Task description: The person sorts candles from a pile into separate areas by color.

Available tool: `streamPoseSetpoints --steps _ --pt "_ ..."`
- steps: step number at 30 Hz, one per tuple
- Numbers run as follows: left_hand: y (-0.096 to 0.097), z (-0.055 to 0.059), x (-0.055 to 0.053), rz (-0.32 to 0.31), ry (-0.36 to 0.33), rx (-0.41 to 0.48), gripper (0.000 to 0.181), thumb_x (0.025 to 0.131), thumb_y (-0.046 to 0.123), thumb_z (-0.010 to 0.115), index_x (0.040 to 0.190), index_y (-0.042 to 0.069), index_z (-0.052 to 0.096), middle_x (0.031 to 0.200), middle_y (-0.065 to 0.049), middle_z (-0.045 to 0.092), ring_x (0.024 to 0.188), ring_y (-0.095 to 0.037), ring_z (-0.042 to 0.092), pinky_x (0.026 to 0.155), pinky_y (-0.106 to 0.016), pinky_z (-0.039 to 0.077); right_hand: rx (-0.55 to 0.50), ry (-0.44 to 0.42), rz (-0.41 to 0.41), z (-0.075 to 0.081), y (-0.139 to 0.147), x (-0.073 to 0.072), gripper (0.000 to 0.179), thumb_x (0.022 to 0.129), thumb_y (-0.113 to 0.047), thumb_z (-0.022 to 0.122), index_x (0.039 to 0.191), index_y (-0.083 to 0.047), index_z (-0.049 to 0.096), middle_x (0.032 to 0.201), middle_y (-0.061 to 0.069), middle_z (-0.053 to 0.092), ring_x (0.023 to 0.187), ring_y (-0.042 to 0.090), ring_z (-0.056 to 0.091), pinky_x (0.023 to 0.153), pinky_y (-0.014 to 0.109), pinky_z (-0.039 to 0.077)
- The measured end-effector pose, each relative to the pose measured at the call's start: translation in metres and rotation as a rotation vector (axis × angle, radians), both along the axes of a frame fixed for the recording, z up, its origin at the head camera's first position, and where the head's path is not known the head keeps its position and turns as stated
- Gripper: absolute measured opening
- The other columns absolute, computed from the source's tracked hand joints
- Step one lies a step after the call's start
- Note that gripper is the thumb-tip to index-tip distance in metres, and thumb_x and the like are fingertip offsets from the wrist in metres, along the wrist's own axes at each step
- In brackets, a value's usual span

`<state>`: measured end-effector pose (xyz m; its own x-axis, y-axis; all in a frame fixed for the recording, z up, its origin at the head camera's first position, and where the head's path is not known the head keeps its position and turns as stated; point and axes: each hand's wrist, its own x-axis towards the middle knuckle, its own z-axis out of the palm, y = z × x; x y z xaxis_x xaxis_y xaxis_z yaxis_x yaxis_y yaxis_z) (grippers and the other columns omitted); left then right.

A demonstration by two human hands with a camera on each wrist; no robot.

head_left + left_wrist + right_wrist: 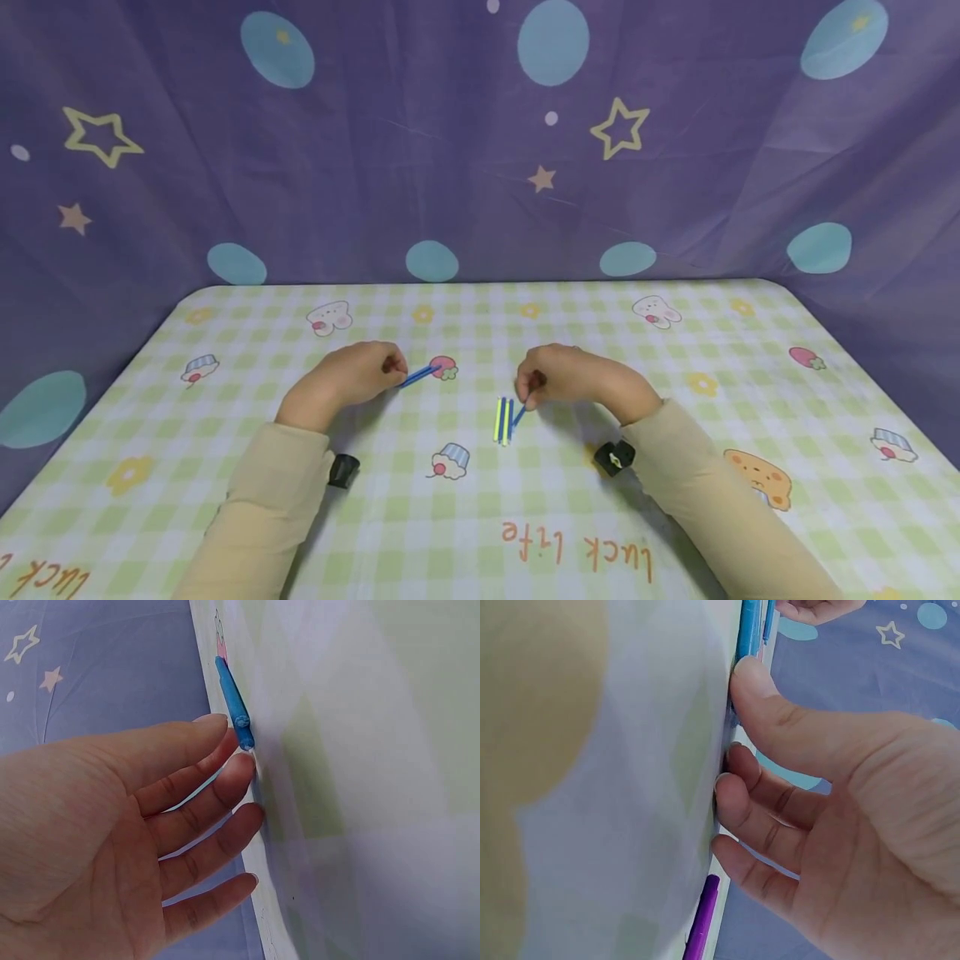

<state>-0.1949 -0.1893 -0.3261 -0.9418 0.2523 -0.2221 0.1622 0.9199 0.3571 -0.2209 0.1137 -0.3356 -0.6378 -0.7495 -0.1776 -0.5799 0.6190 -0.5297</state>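
Left fingers (225, 776) are only loosely bent and a bit fanned out, tips resting right against the near end of a blue stick (234, 705) that lies flat on the table (675, 517); nothing is wrapped around it, so it reads as touching rather than gripping. From the head view that left hand (352, 375) sits a little left of the table's middle, and the blue stick (418, 376) angles away from it toward the far edge, its far tip next to a printed strawberry (444, 367). Over on the other side, the right fingers (739, 802) are curled down with their tips pressed onto the cloth, thumb laid along another blue stick (748, 630), looks like a pinch on its end, though the wrist view is too close to be totally sure. The right hand (570, 379) is just right of centre, and directly under its fingertips there's a small bunch of sticks (505, 419), yellow-green and blue, lying side by side and pointing roughly toward the near edge. A purple stick (701, 919) pokes out below the right fingers, apart from them. Both hands are well apart from each other, beige sleeves (720, 508) trailing back to the near edge.
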Motion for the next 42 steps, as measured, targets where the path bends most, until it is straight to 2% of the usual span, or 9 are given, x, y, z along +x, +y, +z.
streamPoseSetpoints --steps 9,17,21,27,30,34,42 --pt "0.000 0.002 0.000 0.002 -0.001 0.006 0.009 0.099 0.020 0.061 0.101 0.012 0.066 0.095 -0.002 0.063 0.080 -0.020 0.052 0.077 -0.038 0.043 -0.067 -0.016 0.073 0.000 0.005 -0.006 0.011 0.086 -0.006 0.075 0.079 -0.010 0.067 0.079 -0.005 0.060 0.073 0.007 0.050 0.073 0.026 0.045" --pt "0.000 0.003 0.000 0.014 0.002 -0.005 0.009 0.099 0.020 0.061 0.101 0.013 0.066 0.096 -0.003 0.063 0.080 -0.020 0.053 0.078 -0.039 0.043 -0.082 0.002 0.055 0.004 0.005 -0.007 0.009 0.088 -0.009 0.074 0.081 -0.010 0.067 0.079 -0.008 0.063 0.072 0.007 0.049 0.072 0.026 0.044" --pt "0.000 0.005 0.000 0.007 0.005 -0.009 0.009 0.099 0.020 0.061 0.101 0.012 0.066 0.097 -0.003 0.063 0.081 -0.020 0.053 0.079 -0.040 0.044 -0.088 0.022 0.019 0.006 0.001 -0.005 0.008 0.089 -0.010 0.073 0.083 -0.010 0.068 0.081 -0.007 0.064 0.073 0.008 0.050 0.072 0.026 0.045" --pt "0.002 0.004 0.002 0.004 -0.005 0.006 0.011 0.100 0.020 0.060 0.103 0.011 0.066 0.098 -0.003 0.063 0.081 -0.020 0.053 0.078 -0.040 0.044 -0.085 0.076 -0.026 0.006 -0.010 -0.002 0.008 0.091 -0.014 0.073 0.084 -0.012 0.068 0.079 -0.007 0.063 0.073 0.008 0.051 0.074 0.027 0.046" --pt "0.002 0.003 0.003 0.009 -0.006 0.011 0.011 0.100 0.020 0.060 0.103 0.012 0.066 0.098 -0.003 0.063 0.081 -0.020 0.053 0.078 -0.039 0.044 -0.079 0.075 -0.037 0.005 -0.018 -0.001 0.009 0.092 -0.015 0.072 0.084 -0.014 0.068 0.078 -0.008 0.061 0.073 0.009 0.051 0.072 0.027 0.044" --pt "0.003 0.001 0.003 0.001 -0.001 0.018 0.011 0.100 0.020 0.060 0.102 0.012 0.066 0.096 -0.002 0.063 0.080 -0.019 0.052 0.078 -0.039 0.044 -0.061 0.100 -0.027 0.005 -0.029 -0.003 0.009 0.092 -0.017 0.073 0.084 -0.015 0.067 0.077 -0.008 0.060 0.071 0.010 0.049 0.070 0.026 0.043" --pt "0.001 0.002 0.003 0.017 0.002 0.008 0.010 0.101 0.020 0.059 0.101 0.012 0.065 0.092 -0.002 0.061 0.078 -0.019 0.051 0.076 -0.038 0.042 0.003 0.225 0.028 0.013 -0.060 -0.010 0.009 0.092 -0.021 0.072 0.085 -0.016 0.068 0.079 -0.009 0.062 0.072 0.009 0.052 0.073 0.027 0.045"
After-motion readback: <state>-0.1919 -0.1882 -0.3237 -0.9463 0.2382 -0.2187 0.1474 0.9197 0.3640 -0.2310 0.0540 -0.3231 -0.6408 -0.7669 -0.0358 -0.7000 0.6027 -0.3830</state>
